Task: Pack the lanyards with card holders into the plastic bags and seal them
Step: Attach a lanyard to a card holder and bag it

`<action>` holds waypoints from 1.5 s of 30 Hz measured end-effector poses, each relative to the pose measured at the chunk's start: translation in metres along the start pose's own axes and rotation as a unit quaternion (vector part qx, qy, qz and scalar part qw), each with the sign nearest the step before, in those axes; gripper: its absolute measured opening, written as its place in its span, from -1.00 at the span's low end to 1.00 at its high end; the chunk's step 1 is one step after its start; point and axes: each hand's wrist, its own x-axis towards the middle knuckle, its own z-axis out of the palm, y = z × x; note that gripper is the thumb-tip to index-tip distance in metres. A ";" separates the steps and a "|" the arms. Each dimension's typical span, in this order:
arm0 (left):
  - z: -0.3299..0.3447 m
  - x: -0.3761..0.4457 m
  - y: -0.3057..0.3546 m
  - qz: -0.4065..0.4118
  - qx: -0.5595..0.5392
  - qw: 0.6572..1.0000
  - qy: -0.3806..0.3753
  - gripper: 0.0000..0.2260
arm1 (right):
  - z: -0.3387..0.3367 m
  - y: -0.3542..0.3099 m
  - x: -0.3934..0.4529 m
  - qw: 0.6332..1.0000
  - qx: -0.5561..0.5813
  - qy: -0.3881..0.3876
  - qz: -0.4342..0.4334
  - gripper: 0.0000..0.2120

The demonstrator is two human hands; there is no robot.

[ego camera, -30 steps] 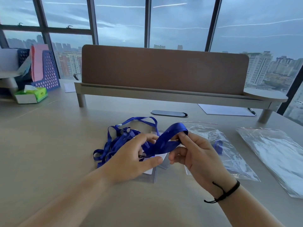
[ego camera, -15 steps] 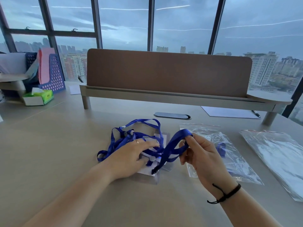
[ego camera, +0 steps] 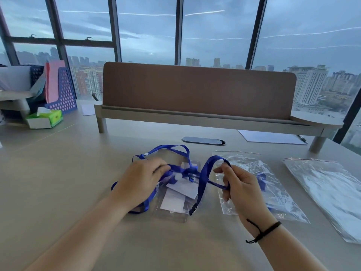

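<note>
As counted: two hands (ego camera: 142,182), two bags (ego camera: 259,182).

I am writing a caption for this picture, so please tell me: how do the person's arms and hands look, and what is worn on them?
Both forearms are bare, with no sleeves in view. The left hand shows no glove and no wristband. The right hand is also ungloved; its wrist carries a thin black cord bracelet with a loose knotted end.
</note>
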 end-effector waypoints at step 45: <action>0.004 -0.008 0.021 -0.107 0.003 0.974 -0.199 -0.82 | 0.004 -0.007 -0.009 0.965 0.158 -0.080 0.192 -0.75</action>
